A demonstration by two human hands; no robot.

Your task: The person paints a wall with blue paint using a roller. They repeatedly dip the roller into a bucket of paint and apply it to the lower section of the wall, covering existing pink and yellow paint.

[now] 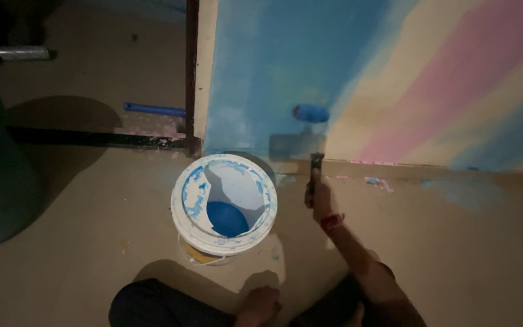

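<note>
Dim room, tan floor, wall w/ blue, cream, pink bands. White bucket of blue paint at L. L hand fisted by knee, empty. R hand closed on roller handle; blue roller straight ahead/above on wall, axis horizontal.

A room in a home is getting painted: a wall is showing blue, pink and cream stripes, and a paint bucket is sitting on the bare floor.
</note>
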